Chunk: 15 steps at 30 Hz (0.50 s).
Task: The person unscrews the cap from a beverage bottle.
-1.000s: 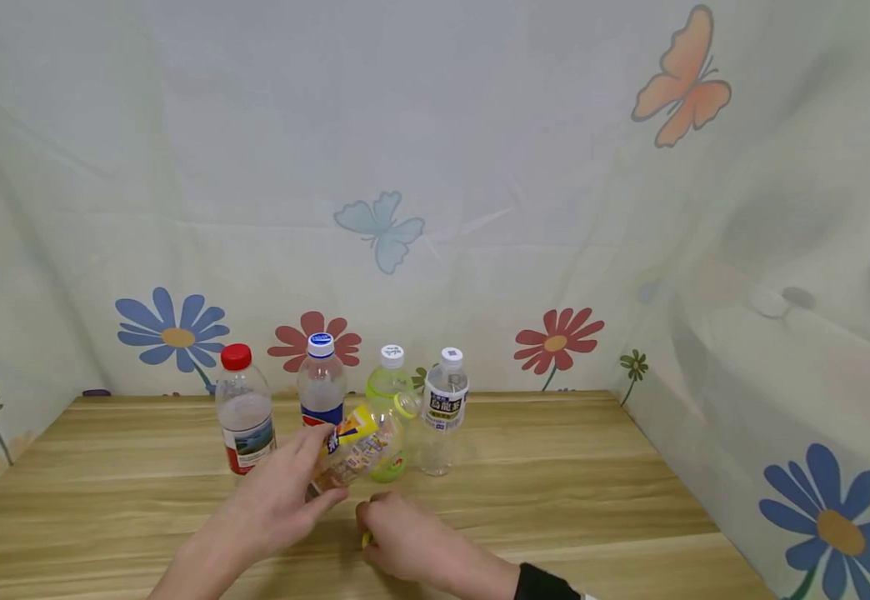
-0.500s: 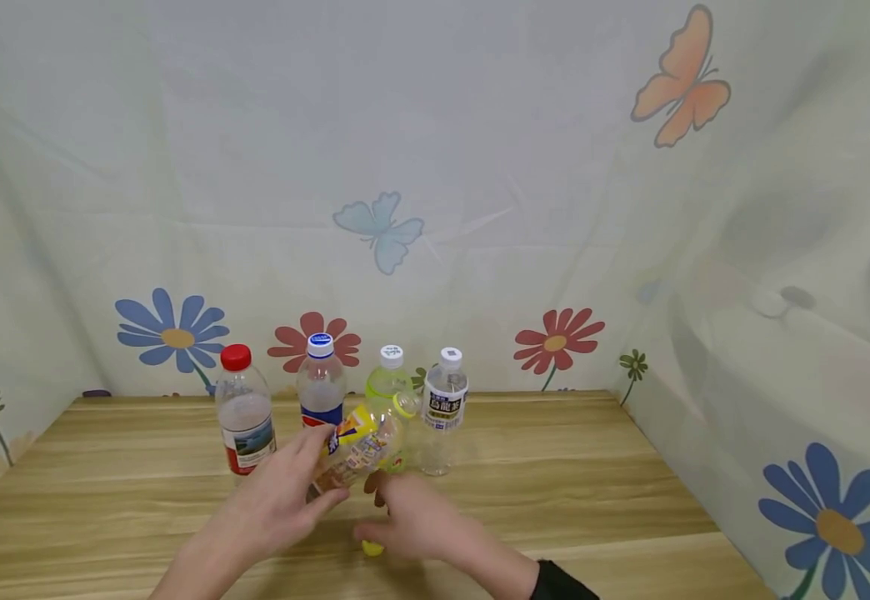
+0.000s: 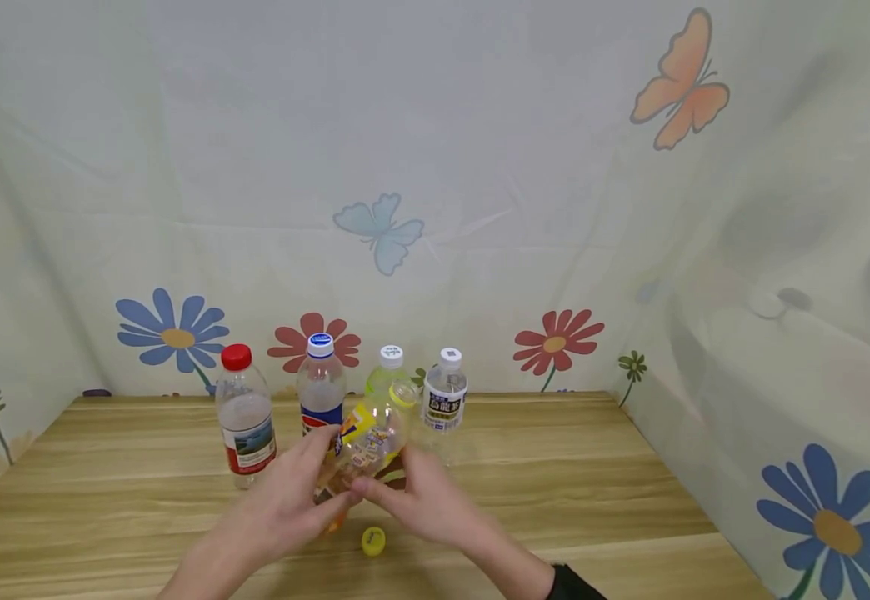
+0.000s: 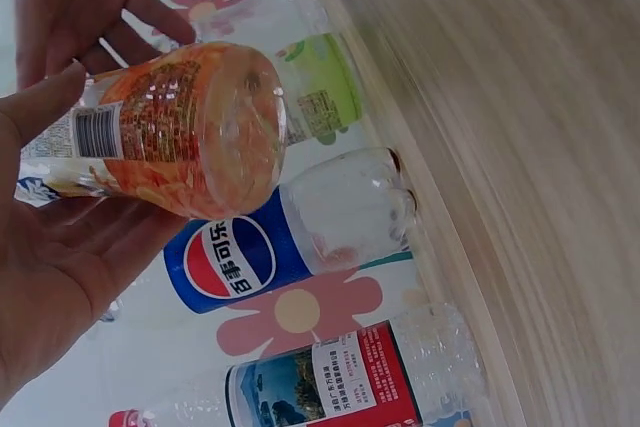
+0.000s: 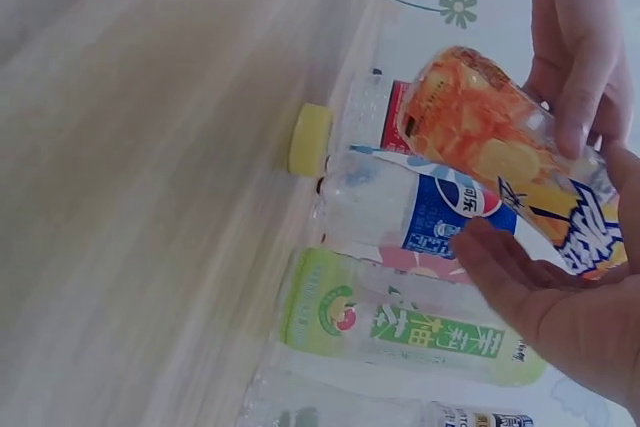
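My left hand (image 3: 285, 492) grips a clear plastic drink bottle (image 3: 363, 446) with an orange and yellow label. The bottle tilts, its uncapped neck pointing up and to the right and its base toward me. My right hand (image 3: 431, 500) is at the bottle's right side, thumb over the lower part and fingers reaching behind it. In the right wrist view the fingers (image 5: 510, 282) of the right hand are spread loosely beside the label. A yellow bottle cap (image 3: 373, 542) lies on the table below both hands.
Behind the hands stand a red-capped bottle (image 3: 246, 425), a blue-labelled cola bottle (image 3: 321, 392), a green-labelled bottle (image 5: 390, 322) and a clear oolong tea bottle (image 3: 445, 404). The wooden table (image 3: 570, 475) ends at a flower-printed cloth backdrop (image 3: 480, 275).
My right hand has let go of the yellow cap, leaving it on the table, and moved up to the bottle. The left hand still holds the bottle, nearly in place.
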Available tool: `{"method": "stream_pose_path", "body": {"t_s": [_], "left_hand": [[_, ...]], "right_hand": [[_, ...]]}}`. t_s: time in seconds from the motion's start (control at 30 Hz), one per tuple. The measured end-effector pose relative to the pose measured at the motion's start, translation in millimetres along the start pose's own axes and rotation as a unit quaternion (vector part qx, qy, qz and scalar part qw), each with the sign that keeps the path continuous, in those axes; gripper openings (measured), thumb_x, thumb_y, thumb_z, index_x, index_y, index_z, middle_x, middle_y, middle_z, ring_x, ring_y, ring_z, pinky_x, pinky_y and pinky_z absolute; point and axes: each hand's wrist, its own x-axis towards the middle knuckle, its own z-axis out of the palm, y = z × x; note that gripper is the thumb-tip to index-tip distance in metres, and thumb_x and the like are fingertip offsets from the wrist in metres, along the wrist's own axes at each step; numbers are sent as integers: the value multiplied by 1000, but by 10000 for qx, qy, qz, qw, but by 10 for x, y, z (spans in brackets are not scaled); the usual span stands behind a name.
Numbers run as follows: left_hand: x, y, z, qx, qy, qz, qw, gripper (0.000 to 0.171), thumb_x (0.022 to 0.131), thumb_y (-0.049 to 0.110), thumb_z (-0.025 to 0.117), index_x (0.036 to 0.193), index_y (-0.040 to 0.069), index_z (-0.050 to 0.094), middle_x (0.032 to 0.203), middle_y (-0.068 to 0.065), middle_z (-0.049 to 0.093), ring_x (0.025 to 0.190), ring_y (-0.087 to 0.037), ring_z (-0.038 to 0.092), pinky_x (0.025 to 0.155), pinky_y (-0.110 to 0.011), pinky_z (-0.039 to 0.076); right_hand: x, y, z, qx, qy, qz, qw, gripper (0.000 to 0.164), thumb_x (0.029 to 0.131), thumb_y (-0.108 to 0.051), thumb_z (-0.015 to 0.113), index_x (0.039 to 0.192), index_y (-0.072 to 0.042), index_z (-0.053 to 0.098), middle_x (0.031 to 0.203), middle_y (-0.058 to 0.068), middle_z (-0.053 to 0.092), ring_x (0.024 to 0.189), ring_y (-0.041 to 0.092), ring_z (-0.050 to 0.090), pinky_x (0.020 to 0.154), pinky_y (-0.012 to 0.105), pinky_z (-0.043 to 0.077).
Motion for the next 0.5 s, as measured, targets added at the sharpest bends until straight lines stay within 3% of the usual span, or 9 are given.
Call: {"method": "stream_pose_path", "body": {"t_s": [0.27, 0.5], "left_hand": [[-3, 24, 30, -362, 2, 176, 9992, 72, 84, 44, 77, 139, 12, 43, 122, 5, 56, 105, -8, 60, 84, -20, 50], [-3, 49, 55, -542, -102, 68, 9985, 81, 82, 53, 74, 142, 11, 39, 122, 3, 57, 104, -9, 60, 84, -23, 51]], "right_hand": [[-37, -9, 30, 388, 314, -76, 9987, 48, 95, -26, 68, 138, -17, 47, 126, -5, 57, 113, 13, 59, 83, 24, 52], [-92, -59, 5, 510, 413, -128, 9978, 51, 94, -24, 69, 139, -15, 46, 125, -4, 58, 112, 14, 60, 85, 29, 52]]}}
